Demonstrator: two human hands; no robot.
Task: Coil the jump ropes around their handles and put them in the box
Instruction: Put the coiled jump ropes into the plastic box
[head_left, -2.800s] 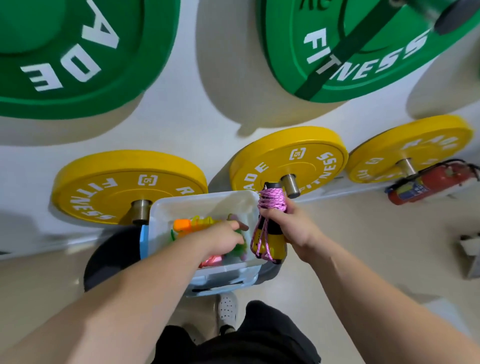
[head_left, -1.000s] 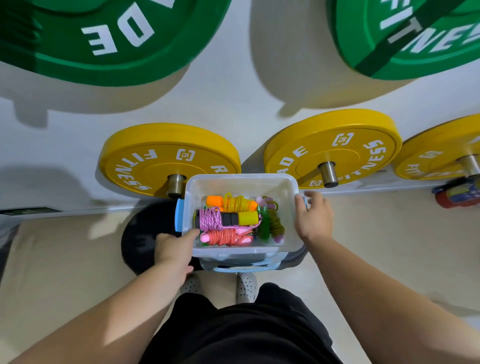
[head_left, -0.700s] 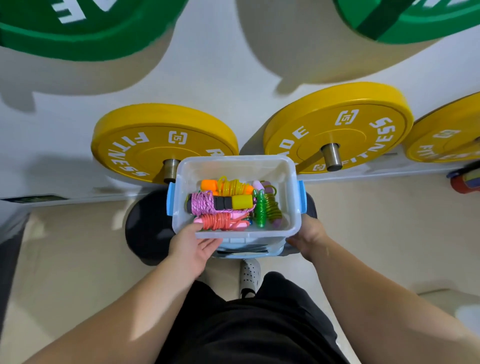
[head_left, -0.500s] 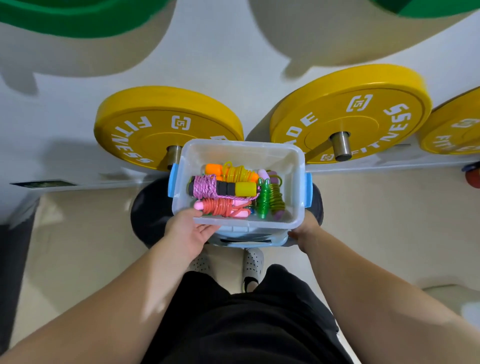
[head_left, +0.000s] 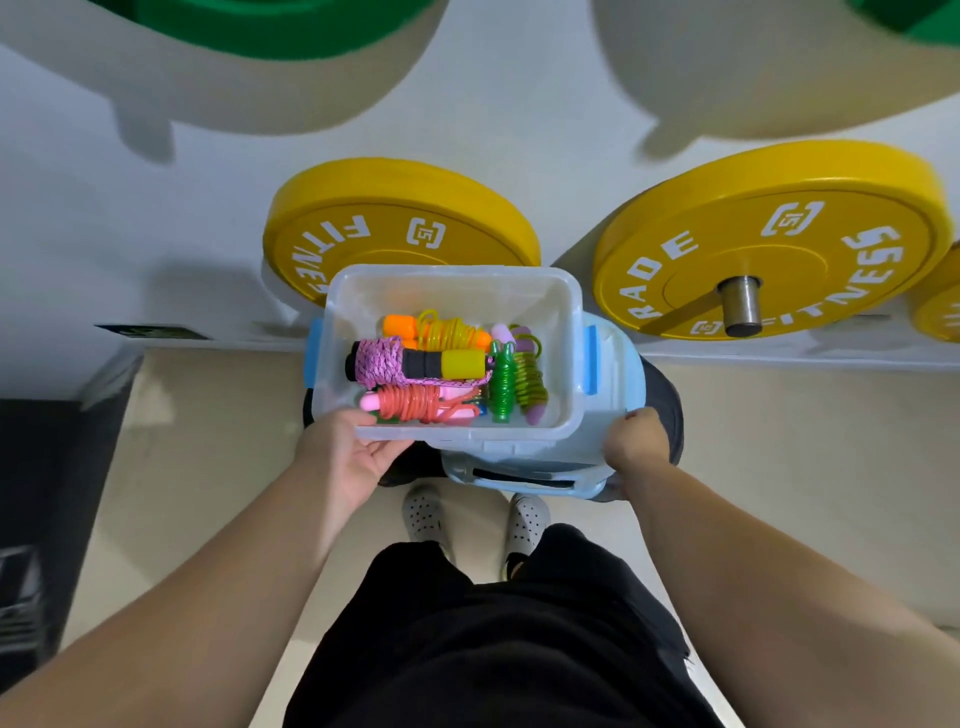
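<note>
The left hand (head_left: 353, 457) grips the clear box (head_left: 452, 283) at its near left corner, and the coiled jump ropes (head_left: 436, 371) lie inside just beyond it. The right hand (head_left: 635, 439) is curled round the near right corner of the blue lid (head_left: 519, 467) under the box.

Left hand (head_left: 353, 457), right hand (head_left: 631, 441) hold box (head_left: 452, 275), jump ropes (head_left: 421, 364) inside

yellow plate (head_left: 753, 260) reads "rade fitness"

Green plates (head_left: 270, 26) cropped, right hand (head_left: 631, 439) seemingly half-hidden
</note>
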